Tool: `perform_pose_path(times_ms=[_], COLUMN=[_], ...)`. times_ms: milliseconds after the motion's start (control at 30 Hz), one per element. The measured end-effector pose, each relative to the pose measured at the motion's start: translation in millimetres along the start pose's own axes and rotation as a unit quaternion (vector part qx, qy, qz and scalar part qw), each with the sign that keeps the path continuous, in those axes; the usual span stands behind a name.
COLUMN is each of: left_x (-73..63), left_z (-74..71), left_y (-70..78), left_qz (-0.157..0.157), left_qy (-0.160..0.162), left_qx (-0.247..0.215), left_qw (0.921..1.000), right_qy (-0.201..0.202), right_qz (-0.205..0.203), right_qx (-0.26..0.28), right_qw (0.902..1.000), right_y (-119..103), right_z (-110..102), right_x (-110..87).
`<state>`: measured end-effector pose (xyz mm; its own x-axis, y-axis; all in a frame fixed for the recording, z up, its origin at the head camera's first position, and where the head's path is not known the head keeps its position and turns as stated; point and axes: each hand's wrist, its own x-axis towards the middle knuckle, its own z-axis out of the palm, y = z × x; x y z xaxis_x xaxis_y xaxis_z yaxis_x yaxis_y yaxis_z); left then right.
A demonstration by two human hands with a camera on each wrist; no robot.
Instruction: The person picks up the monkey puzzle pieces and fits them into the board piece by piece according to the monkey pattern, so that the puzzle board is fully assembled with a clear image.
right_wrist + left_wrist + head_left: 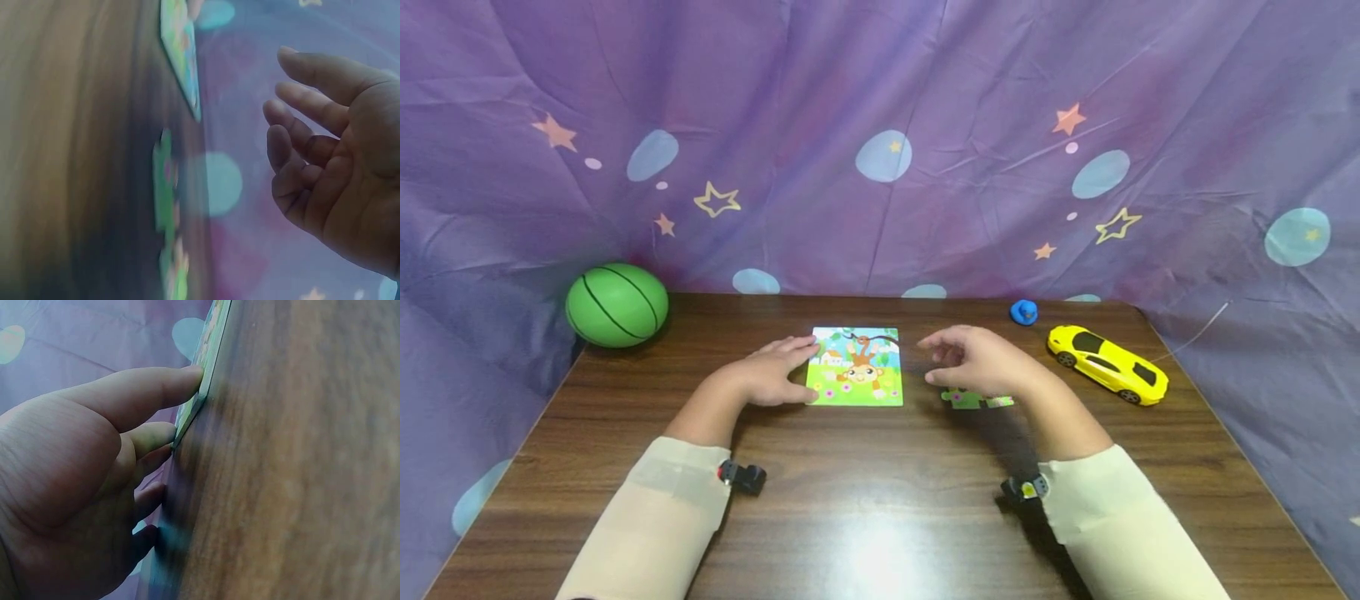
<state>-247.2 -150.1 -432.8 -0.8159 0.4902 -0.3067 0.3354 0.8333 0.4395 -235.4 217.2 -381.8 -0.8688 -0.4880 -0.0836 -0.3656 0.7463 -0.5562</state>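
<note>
A square monkey picture board (854, 367) lies flat near the middle of the table. My left hand (775, 372) rests at its left edge, with straight thumb and fingers touching the border. In the left wrist view the thumb (156, 390) lies on the board's corner. To the right, my right hand (977, 360) hovers above loose jigsaw pieces (964, 400), with its fingers loosely bent and nothing in them. The right wrist view shows the green pieces (164, 187) on the wood, apart from that hand, which partly covers them in the head view.
A green ball (617, 305) stands at the table's back left corner. At the back right are a small blue rubber duck (1024, 312) and a yellow toy car (1107, 365). A purple patterned cloth (820, 150) hangs behind the wooden table (820, 500).
</note>
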Motion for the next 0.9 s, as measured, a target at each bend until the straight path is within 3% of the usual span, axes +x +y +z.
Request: perform_pose_path(times_ms=[267, 533, 900], left_x=[0.9, -1.9, -1.9], left_z=[0.6, -1.2, -1.3], left_y=[1.5, 2.4, 3.8], left_qz=[0.0, -0.002, 0.002], left_qy=[-0.003, -0.002, -0.001], left_qx=[0.005, -0.001, 0.001], left_qw=[1.0, 1.0, 1.0], right_qy=[0.009, -0.01, -0.045], right_qz=[0.026, 0.054, 0.038], right_qx=[0.021, 0.038, 0.054], right_qw=[0.9994, 0.9978, 0.9968], right_y=[32.6, 48.4, 67.0], right_z=[-4.7, -3.2, 4.7], right_x=[-25.2, -24.6, -19.8])
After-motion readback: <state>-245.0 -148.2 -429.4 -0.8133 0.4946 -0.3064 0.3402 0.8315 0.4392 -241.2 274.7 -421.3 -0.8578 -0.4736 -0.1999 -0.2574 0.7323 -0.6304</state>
